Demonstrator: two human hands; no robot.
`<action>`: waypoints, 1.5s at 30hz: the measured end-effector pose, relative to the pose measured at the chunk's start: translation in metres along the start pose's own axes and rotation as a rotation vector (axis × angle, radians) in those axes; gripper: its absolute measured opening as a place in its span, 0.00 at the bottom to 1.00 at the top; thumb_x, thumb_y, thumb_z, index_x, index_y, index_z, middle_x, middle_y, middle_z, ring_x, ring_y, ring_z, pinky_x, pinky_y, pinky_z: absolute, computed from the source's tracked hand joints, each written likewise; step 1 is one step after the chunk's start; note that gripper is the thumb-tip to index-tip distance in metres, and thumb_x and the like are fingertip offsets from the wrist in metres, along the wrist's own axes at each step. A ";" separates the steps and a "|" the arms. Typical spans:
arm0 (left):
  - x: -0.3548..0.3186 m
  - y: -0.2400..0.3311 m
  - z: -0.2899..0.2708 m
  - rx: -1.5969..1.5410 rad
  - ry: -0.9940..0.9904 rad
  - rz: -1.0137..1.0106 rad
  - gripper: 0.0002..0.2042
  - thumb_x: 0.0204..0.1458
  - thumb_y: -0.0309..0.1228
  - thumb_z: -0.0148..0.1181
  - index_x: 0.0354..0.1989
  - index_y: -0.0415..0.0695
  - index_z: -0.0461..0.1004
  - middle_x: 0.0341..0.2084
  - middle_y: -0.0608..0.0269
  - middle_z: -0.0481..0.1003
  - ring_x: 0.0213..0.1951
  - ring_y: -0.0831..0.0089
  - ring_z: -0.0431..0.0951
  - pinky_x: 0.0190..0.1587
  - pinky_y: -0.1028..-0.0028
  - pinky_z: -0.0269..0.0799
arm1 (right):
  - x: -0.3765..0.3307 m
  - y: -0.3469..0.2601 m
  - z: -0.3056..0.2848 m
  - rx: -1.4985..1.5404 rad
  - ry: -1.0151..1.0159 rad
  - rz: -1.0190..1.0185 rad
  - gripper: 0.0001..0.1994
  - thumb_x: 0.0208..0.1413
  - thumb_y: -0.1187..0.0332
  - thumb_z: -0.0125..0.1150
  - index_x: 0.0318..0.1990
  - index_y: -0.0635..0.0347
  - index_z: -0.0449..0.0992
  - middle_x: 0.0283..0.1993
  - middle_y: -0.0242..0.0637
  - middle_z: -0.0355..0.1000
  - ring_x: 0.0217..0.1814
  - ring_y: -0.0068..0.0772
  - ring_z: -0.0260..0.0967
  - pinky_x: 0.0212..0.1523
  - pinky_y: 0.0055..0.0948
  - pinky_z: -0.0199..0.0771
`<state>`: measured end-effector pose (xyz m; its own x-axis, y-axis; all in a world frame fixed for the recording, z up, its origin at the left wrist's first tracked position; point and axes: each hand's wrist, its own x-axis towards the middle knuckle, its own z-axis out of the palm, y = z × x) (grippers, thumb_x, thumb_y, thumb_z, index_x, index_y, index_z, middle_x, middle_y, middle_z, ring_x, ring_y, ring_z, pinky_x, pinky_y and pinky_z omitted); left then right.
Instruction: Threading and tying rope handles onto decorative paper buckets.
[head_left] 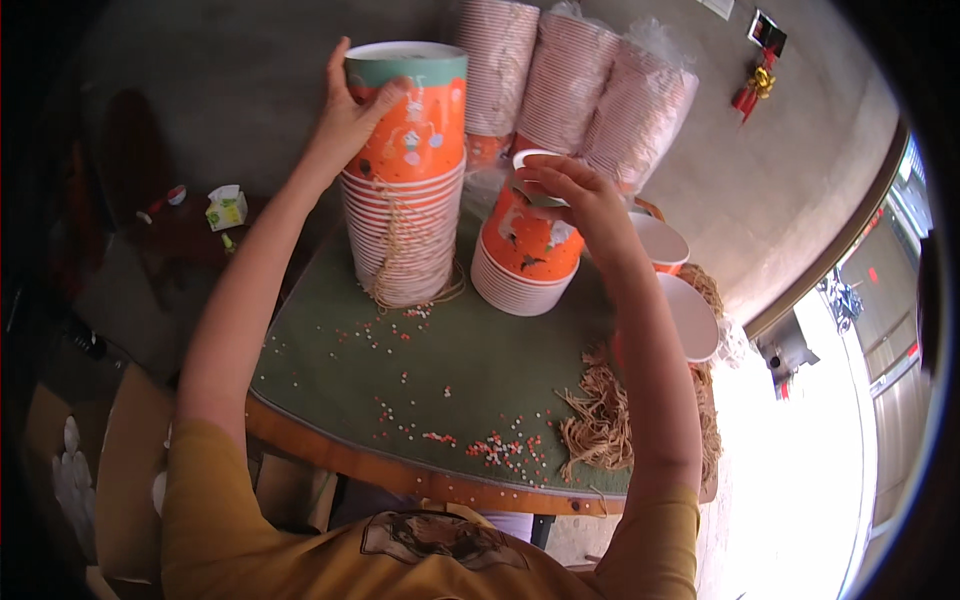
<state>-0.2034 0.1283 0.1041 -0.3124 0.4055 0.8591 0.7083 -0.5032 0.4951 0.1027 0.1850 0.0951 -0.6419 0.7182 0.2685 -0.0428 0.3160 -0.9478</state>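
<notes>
Mustard shirt front (430, 560) nearest, at the near edge of a green-topped table (340, 375); both bare forearms reach past it toward the far side.

Handling, as judged: paperboard cups, light singly, the tall stack (405, 235) weightier and apt to lean. Walls look smooth and perhaps a little slippery; stiff at the rolled rim, easier to dent lower down. Best hold: spread hand just under the top rim, no hard squeeze; a whole column probably wants support low down as well. Twine (392, 245) hangs slack down the tall stack's front and pools at its foot, so it could snag a finger.

Position: tall stack stands upright toward the table's far left corner. Left hand (352, 125) grasps its top cup from the left, thumb across the teal band, fingers around the side; the rest of the column sits below the grip.

Shorter stack (528, 265) stands to its right, apart from it, tilted slightly. Right hand (575, 190) lies over its top rim, fingers bent; cannot tell whether they pinch the rim or merely rest there.

Around: wrapped stacks (570, 80) beyond; two wide-mouthed cups (688, 315) and fringed tan cord (600, 420) by the right edge; orange and white bits (505, 450) scattered toward the near edge.
</notes>
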 end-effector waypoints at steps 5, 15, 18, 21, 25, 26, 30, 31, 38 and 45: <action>-0.076 0.068 0.022 0.204 0.176 0.387 0.27 0.49 0.24 0.64 0.58 0.37 0.62 0.54 0.47 0.65 0.57 0.58 0.65 0.59 0.64 0.62 | -0.080 -0.005 -0.029 -0.095 0.209 -0.068 0.14 0.64 0.64 0.51 0.50 0.64 0.74 0.48 0.35 0.75 0.49 0.24 0.72 0.45 0.27 0.73; -0.189 0.133 0.147 -0.142 -0.645 0.448 0.28 0.48 0.26 0.64 0.60 0.46 0.63 0.60 0.58 0.62 0.65 0.58 0.58 0.64 0.63 0.60 | -0.206 0.039 -0.085 -1.286 0.179 -0.097 0.06 0.52 0.68 0.62 0.36 0.57 0.76 0.37 0.37 0.74 0.45 0.44 0.71 0.54 0.40 0.65; -0.184 0.148 0.159 -0.172 -0.648 0.609 0.22 0.48 0.28 0.64 0.52 0.45 0.69 0.54 0.58 0.67 0.61 0.58 0.65 0.59 0.64 0.65 | -0.205 0.037 -0.068 -1.166 0.150 -0.298 0.06 0.51 0.67 0.63 0.36 0.56 0.76 0.36 0.36 0.74 0.45 0.42 0.71 0.56 0.40 0.64; -0.188 0.156 0.145 -0.215 -0.705 0.593 0.08 0.46 0.27 0.65 0.31 0.42 0.71 0.30 0.60 0.68 0.37 0.58 0.72 0.42 0.61 0.68 | -0.213 0.021 -0.046 -1.140 0.279 -0.310 0.06 0.50 0.68 0.64 0.35 0.56 0.75 0.40 0.33 0.73 0.47 0.41 0.69 0.56 0.41 0.65; -0.196 0.155 0.094 0.064 -0.659 0.677 0.08 0.45 0.28 0.62 0.30 0.41 0.70 0.30 0.60 0.68 0.35 0.63 0.73 0.40 0.64 0.69 | -0.242 0.054 -0.039 -1.089 0.419 -0.327 0.09 0.45 0.75 0.64 0.36 0.55 0.75 0.40 0.33 0.71 0.43 0.42 0.68 0.44 0.38 0.69; -0.200 0.152 0.083 0.126 -0.663 0.683 0.08 0.45 0.27 0.62 0.31 0.40 0.70 0.30 0.60 0.68 0.35 0.63 0.72 0.40 0.64 0.69 | -0.246 0.068 -0.033 -1.082 0.344 -0.186 0.09 0.46 0.77 0.64 0.36 0.56 0.76 0.39 0.34 0.72 0.45 0.41 0.68 0.46 0.37 0.70; -0.219 0.148 0.052 0.228 -0.705 0.615 0.10 0.44 0.26 0.63 0.34 0.41 0.70 0.29 0.61 0.67 0.33 0.64 0.71 0.39 0.65 0.68 | -0.240 0.118 -0.036 -1.090 0.214 -0.075 0.04 0.50 0.71 0.60 0.33 0.57 0.75 0.35 0.36 0.69 0.42 0.43 0.67 0.46 0.39 0.68; -0.221 0.151 0.049 0.234 -0.704 0.614 0.10 0.44 0.26 0.63 0.34 0.41 0.70 0.29 0.61 0.67 0.33 0.64 0.71 0.39 0.65 0.68 | -0.238 0.125 -0.037 -1.104 0.189 -0.064 0.04 0.50 0.71 0.60 0.33 0.58 0.75 0.35 0.36 0.69 0.43 0.43 0.67 0.46 0.39 0.68; -0.229 0.159 0.041 0.236 -0.683 0.482 0.11 0.46 0.27 0.66 0.35 0.44 0.70 0.28 0.63 0.67 0.33 0.65 0.71 0.39 0.66 0.68 | -0.228 0.144 -0.038 -1.059 0.148 0.029 0.04 0.48 0.71 0.60 0.32 0.58 0.74 0.35 0.38 0.69 0.44 0.45 0.67 0.45 0.40 0.69; -0.231 0.160 0.040 0.204 -0.687 0.404 0.11 0.45 0.27 0.66 0.34 0.45 0.70 0.28 0.63 0.68 0.33 0.64 0.72 0.40 0.66 0.68 | -0.223 0.137 -0.032 -0.829 0.236 -0.004 0.05 0.47 0.71 0.62 0.32 0.57 0.74 0.35 0.38 0.69 0.43 0.44 0.66 0.45 0.39 0.68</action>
<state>0.0075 -0.0154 -0.0203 0.4017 0.6325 0.6623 0.8048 -0.5888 0.0742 0.2646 0.0879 -0.0889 -0.4632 0.7971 0.3874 0.5871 0.6034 -0.5396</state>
